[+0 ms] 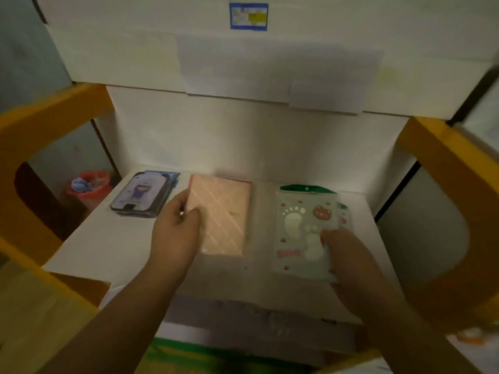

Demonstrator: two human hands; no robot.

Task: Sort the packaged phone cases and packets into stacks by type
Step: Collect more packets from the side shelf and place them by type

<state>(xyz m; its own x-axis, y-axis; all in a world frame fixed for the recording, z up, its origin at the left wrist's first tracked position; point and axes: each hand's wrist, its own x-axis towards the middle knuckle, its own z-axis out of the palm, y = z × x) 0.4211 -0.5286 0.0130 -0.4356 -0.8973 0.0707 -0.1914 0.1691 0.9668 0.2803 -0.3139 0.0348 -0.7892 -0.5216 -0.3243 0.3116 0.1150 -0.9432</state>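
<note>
Three piles lie on a white box top point(113, 247). At the left is a stack of dark phone cases point(143, 194) with a purple cartoon figure on top. In the middle lies a pink packet with diagonal stripes point(224, 220); my left hand point(175, 228) holds its left edge with curled fingers and thumb. At the right, a clear packet printed with white footprints and a green header point(302, 233) lies on more of its kind. My right hand point(343, 255) pinches its lower right corner.
Large white cartons point(243, 76) are stacked behind the work surface. Yellow wooden frame rails point(46, 114) run along both sides. A red bin point(90, 187) stands on the floor at the left. A grey wrapped bundle point(256, 322) lies near my body.
</note>
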